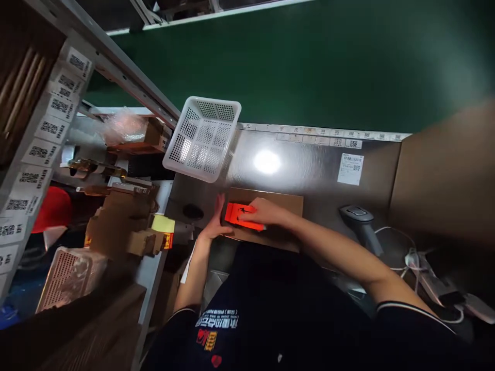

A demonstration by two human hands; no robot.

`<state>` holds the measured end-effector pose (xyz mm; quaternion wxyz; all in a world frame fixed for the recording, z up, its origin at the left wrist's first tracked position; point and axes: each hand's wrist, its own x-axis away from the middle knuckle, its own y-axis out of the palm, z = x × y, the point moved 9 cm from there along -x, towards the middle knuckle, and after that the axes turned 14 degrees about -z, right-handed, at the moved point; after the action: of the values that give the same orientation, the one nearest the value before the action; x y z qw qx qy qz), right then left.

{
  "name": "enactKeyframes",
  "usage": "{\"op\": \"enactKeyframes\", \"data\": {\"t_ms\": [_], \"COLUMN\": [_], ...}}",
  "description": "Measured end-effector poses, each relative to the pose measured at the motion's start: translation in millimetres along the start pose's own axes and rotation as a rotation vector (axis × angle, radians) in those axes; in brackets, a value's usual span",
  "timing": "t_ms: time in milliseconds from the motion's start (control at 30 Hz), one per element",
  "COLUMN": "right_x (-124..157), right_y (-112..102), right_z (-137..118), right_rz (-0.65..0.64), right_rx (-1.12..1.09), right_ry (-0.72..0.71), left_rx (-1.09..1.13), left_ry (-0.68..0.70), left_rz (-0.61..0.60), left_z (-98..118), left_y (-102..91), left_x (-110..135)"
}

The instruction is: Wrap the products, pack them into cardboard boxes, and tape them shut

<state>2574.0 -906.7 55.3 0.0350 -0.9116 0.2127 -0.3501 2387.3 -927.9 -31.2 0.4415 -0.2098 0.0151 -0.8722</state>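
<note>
Head view, right fingers (258,210) gripping one orange packet (233,213), left fingers (219,207) spread, one carton (290,203)

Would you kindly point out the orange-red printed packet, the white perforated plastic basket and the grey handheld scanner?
Orange-red printed packet (233,213): head view, its left end.
White perforated plastic basket (187,172): head view, its near rim.
Grey handheld scanner (368,237): head view, its handle.
</note>
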Motion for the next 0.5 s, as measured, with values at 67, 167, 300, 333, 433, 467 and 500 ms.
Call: {"op": "enactKeyframes", "data": {"t_ms": [67, 167, 300, 333, 433, 467, 500], "right_x": [-4.1, 3.2, 54.0, 73.7, 130.0, 142.3, 150.2], "right_y": [1.7, -0.4, -4.1, -4.8, -0.8, 2.8, 5.7], "right_z": [-3.8, 5.6, 62.8, 85.9, 162.5, 184.4, 203.0], "right_rz": [-0.008, 0.007, 0.026, 0.03, 0.007, -0.011, -0.02], "right_rx": [0.023, 0.057, 0.075, 0.058, -0.069, -0.155, -0.214], "right_ry": [0.009, 0.049, 0.135, 0.167, 0.253, 0.245, 0.23], "left_rx": [-0.243, -0.415, -0.512, -0.535, -0.616, -0.654, -0.701], "left_ry": [-0.007, -0.055, -0.142, -0.167, -0.216, -0.23, -0.245], "left_rz": [-0.028, -0.057, -0.086, -0.098, -0.122, -0.126, -0.127], "left_z": [10.0, 11.1, 3.9, 2.6, 5.9, 9.5, 14.3], "left_y": [-7.7, -9.6, -8.1, -8.5, -12.2, -13.0, -12.5], "left_x": [-5.8, -14.5, -14.7, -13.6, -10.0, -8.8, -7.6]}}
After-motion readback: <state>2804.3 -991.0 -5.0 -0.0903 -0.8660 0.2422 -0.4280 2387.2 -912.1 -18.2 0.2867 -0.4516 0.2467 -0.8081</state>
